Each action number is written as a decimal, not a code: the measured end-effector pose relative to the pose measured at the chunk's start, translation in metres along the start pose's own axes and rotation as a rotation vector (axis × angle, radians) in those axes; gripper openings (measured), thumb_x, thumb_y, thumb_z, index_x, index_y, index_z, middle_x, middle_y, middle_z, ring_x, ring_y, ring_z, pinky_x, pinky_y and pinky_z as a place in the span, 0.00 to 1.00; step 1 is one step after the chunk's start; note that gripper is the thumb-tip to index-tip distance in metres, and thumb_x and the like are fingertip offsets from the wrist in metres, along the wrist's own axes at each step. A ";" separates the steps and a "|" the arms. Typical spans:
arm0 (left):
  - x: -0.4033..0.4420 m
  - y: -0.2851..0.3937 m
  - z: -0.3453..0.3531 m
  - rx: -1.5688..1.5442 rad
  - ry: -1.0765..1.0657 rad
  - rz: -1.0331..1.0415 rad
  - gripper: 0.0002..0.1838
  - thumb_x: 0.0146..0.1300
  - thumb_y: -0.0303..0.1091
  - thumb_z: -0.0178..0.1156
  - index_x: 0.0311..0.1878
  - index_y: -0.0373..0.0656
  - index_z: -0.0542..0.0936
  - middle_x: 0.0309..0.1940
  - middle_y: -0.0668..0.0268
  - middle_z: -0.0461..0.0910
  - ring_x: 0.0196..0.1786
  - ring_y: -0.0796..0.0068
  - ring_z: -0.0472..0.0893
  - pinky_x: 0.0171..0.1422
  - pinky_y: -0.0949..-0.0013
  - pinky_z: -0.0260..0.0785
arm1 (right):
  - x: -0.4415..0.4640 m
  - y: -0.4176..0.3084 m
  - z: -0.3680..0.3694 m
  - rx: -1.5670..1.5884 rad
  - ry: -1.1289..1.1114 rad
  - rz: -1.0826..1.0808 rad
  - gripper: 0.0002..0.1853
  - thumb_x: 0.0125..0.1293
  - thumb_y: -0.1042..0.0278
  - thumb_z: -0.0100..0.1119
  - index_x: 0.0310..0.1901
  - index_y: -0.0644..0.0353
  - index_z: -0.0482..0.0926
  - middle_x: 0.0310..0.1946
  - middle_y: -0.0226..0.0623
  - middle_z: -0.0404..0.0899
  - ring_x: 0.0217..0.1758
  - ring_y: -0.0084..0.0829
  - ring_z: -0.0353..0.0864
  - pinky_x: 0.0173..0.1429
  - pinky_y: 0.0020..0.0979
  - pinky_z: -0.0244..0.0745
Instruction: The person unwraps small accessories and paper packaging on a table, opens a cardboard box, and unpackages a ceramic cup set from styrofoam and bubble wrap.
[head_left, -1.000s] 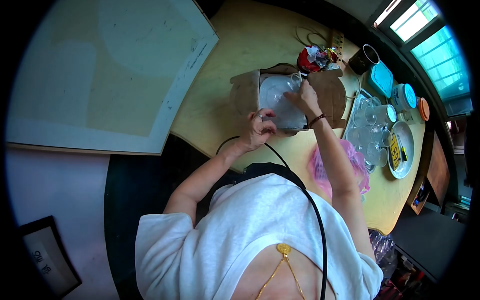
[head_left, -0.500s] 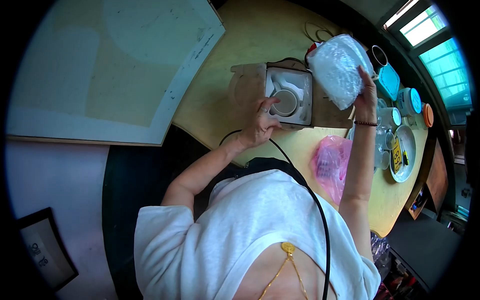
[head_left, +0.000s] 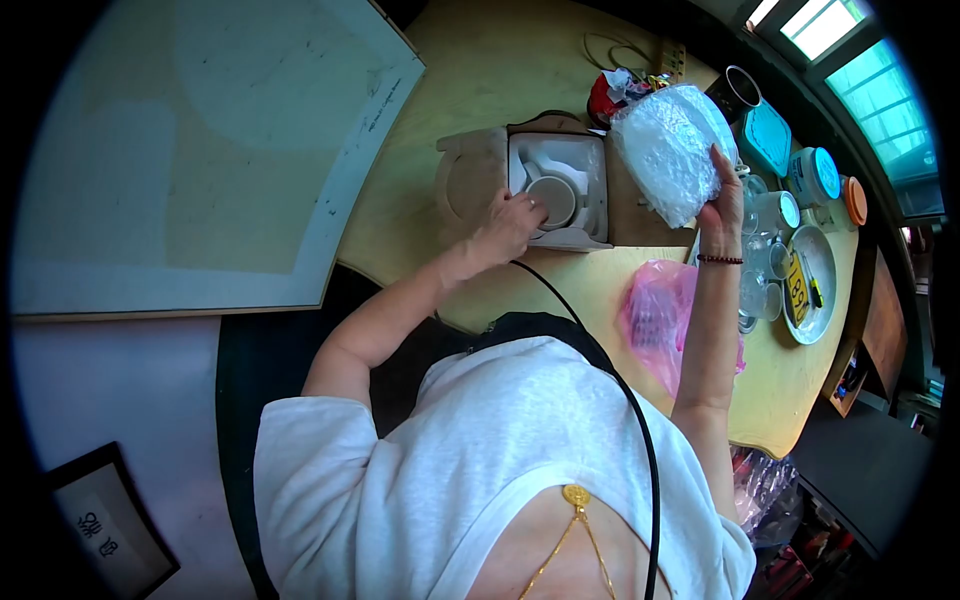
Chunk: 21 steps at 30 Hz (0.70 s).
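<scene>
My left hand (head_left: 506, 229): fingers curled at the cup (head_left: 551, 203), can't tell if gripping. Cup sits in the open box's (head_left: 473, 168) white insert (head_left: 594, 168). Bubble-wrapped bundle (head_left: 668, 150), held by my right hand's (head_left: 726, 203) fingers. Glasses (head_left: 772, 300), plate (head_left: 816, 243) holding yellow tag (head_left: 797, 290).

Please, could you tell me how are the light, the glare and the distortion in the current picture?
Head view: strong wide-angle distortion, with black rounded corners; head view: the window is glaring, its upper pane nearly white; head view: small bright glints on the plastic-wrapped bundle in the right hand; head view: clutter at lower right lies in shadow, hard to make out.
</scene>
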<state>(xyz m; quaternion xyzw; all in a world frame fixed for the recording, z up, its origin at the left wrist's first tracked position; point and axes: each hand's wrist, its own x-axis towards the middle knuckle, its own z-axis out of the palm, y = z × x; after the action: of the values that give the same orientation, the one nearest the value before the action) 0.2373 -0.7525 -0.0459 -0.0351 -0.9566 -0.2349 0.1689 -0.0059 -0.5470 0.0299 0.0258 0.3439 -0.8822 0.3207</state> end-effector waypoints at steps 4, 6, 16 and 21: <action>0.021 -0.014 -0.001 0.238 -0.268 0.087 0.08 0.41 0.26 0.57 0.29 0.44 0.76 0.35 0.65 0.74 0.45 0.67 0.72 0.45 0.59 0.59 | -0.006 0.005 -0.002 -0.062 0.003 -0.001 0.20 0.56 0.71 0.60 0.50 0.67 0.70 0.44 0.41 0.76 0.46 0.36 0.77 0.54 0.38 0.72; 0.030 -0.019 0.000 0.324 -0.450 0.090 0.07 0.41 0.26 0.56 0.28 0.45 0.77 0.33 0.65 0.75 0.45 0.68 0.71 0.44 0.57 0.59 | -0.011 0.013 0.002 -0.166 0.030 -0.026 0.20 0.54 0.70 0.62 0.48 0.68 0.72 0.41 0.39 0.78 0.42 0.33 0.78 0.49 0.35 0.74; 0.036 -0.019 -0.009 0.209 -0.563 0.142 0.05 0.45 0.27 0.54 0.28 0.46 0.76 0.30 0.65 0.75 0.39 0.65 0.74 0.40 0.62 0.62 | -0.022 0.032 -0.010 -0.374 0.241 -0.174 0.17 0.50 0.73 0.65 0.42 0.70 0.75 0.35 0.39 0.78 0.36 0.31 0.79 0.43 0.30 0.76; 0.045 0.001 -0.041 -0.036 -0.280 0.195 0.05 0.47 0.26 0.57 0.30 0.41 0.74 0.31 0.61 0.75 0.39 0.61 0.73 0.43 0.61 0.64 | -0.028 0.031 -0.020 -0.419 0.206 -0.195 0.18 0.51 0.73 0.64 0.43 0.70 0.73 0.36 0.38 0.78 0.37 0.29 0.79 0.42 0.28 0.76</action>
<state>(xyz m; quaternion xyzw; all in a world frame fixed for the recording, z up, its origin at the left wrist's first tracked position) 0.2073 -0.7714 0.0038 -0.1632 -0.9585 -0.2272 0.0554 0.0308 -0.5365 0.0044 0.0153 0.5510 -0.8111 0.1958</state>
